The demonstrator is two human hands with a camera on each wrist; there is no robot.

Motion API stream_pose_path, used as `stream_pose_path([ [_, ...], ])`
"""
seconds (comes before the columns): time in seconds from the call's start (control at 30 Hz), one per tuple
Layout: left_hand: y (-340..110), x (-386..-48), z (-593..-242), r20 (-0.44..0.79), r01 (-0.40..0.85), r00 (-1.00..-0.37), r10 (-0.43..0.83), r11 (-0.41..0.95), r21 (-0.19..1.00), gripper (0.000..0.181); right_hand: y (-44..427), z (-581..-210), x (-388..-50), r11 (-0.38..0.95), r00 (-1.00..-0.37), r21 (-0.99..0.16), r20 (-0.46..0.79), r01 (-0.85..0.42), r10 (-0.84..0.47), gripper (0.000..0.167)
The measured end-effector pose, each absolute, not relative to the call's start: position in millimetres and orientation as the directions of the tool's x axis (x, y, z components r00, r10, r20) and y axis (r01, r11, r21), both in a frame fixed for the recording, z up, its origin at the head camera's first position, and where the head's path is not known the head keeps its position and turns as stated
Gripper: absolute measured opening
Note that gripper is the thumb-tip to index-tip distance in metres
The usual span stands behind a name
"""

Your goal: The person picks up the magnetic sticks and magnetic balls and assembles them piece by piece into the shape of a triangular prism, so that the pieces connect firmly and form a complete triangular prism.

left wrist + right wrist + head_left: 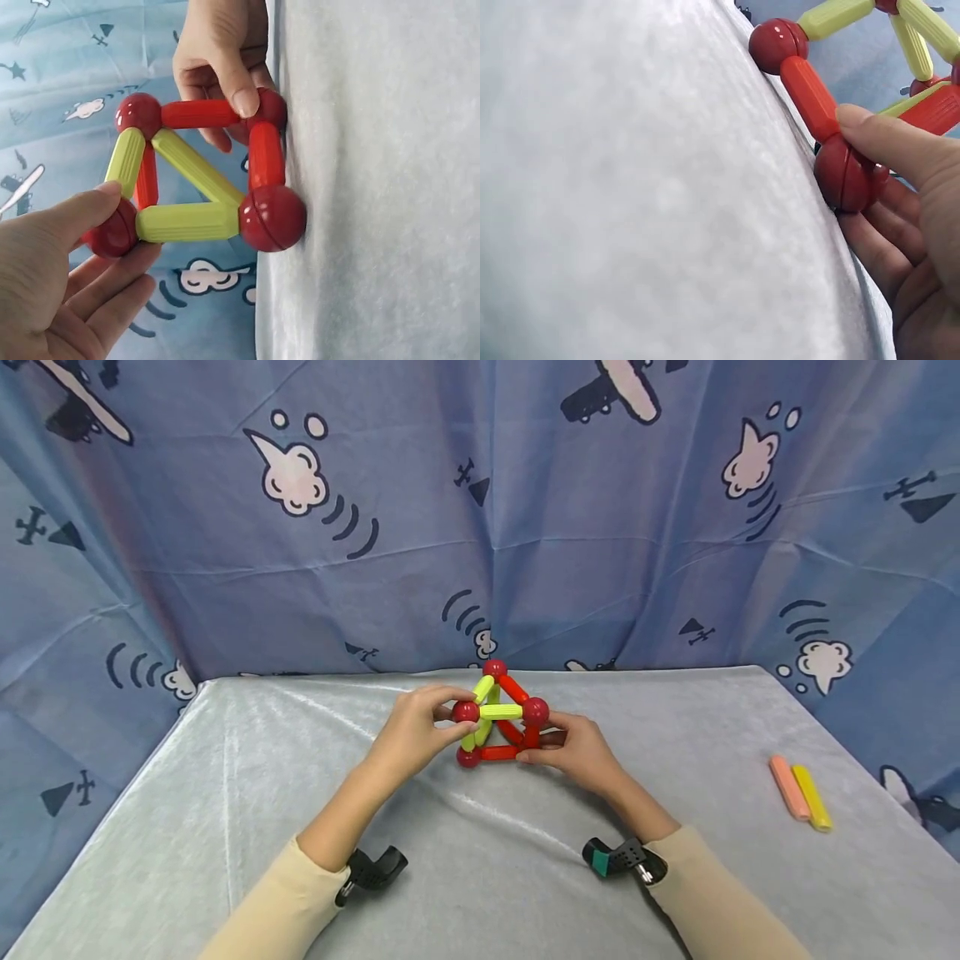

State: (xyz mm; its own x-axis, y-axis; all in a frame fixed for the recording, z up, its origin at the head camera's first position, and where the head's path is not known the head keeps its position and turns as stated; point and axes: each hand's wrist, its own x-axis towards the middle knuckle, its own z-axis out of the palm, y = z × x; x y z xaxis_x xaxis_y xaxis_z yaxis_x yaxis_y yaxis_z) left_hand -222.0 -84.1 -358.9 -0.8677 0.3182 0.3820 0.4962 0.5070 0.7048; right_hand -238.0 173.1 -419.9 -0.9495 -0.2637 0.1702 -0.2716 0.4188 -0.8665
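A toy frame of magnetic rods and balls [500, 712], made of yellow-green rods, red rods and dark red balls, stands on the cloth-covered table between my hands. My left hand [418, 724] pinches its upper left red ball [114, 234] between thumb and fingers. At the lower right corner, my right hand [581, 750] grips another red ball [846, 172], its thumb lying at the end of a red rod [810, 97]. A lower left ball [468, 757] touches or nearly touches the cloth. The right hand partly hides the frame's lower right side.
An orange-pink rod [791, 788] and a yellow rod [812, 798] lie side by side at the table's right. Pale plush cloth [300, 827] covers the table. Behind it hangs a blue patterned curtain [405, 460]. A dark band with a device is on each wrist.
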Motion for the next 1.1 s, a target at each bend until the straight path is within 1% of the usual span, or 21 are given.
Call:
stream_pose_path([
  [0.13,-82.0,-220.3,-360.0,0.392,0.500,-0.865,0.312,0.488,0.716,0.034,173.7,-422.8,-237.8,0.397,-0.951,-0.880,0.160,-0.259,-0.266,0.050],
  [0.2,-81.8,-220.5,-360.1,0.393,0.502,-0.864,0.313,0.499,0.706,0.035,172.9,-423.5,-237.5,0.397,-0.951,-0.879,0.167,-0.264,-0.261,0.049],
  [0.3,-83.5,-222.1,-360.5,0.383,0.488,-0.873,0.303,0.518,0.702,0.035,171.8,-423.9,-236.7,0.407,-0.949,-0.872,0.174,-0.272,-0.262,0.050],
  [0.4,-86.5,-223.4,-360.3,0.384,0.500,-0.866,0.320,0.531,0.685,0.036,171.3,-422.4,-235.6,0.432,-0.947,-0.857,0.173,-0.281,-0.272,0.052],
  [0.57,-91.7,-224.3,-358.3,0.410,0.562,-0.826,0.387,0.517,0.645,0.036,180.2,-411.3,-233.0,0.533,-0.941,-0.800,0.110,-0.275,-0.320,0.059],
  [0.63,-93.6,-224.4,-357.3,0.413,0.573,-0.818,0.400,0.508,0.643,0.034,190.9,-404.0,-230.6,0.593,-0.940,-0.756,0.084,-0.277,-0.332,0.062],
  [0.73,-95.4,-224.5,-356.6,0.404,0.569,-0.820,0.405,0.508,0.647,0.030,215.6,-393.3,-224.7,0.678,-0.942,-0.673,0.086,-0.295,-0.324,0.063],
  [0.8,-96.2,-224.6,-355.9,0.394,0.562,-0.825,0.406,0.515,0.647,0.030,235.7,-386.9,-218.7,0.735,-0.950,-0.612,0.099,-0.292,-0.295,0.062],
  [0.9,-96.5,-225.2,-354.1,0.388,0.562,-0.825,0.411,0.521,0.642,0.030,270.5,-379.9,-208.6,0.814,-0.972,-0.531,0.121,-0.234,-0.201,0.061],
  [1.0,-96.5,-226.5,-352.7,0.390,0.567,-0.821,0.416,0.516,0.643,0.029,310.1,-375.0,-198.6,0.901,-0.988,-0.418,0.136,-0.121,-0.070,0.061],
  [1.1,-95.9,-227.3,-353.5,0.386,0.566,-0.820,0.422,0.506,0.650,0.029,348.4,-372.6,-187.3,0.950,-0.987,-0.311,0.148,0.008,0.057,0.061],
])
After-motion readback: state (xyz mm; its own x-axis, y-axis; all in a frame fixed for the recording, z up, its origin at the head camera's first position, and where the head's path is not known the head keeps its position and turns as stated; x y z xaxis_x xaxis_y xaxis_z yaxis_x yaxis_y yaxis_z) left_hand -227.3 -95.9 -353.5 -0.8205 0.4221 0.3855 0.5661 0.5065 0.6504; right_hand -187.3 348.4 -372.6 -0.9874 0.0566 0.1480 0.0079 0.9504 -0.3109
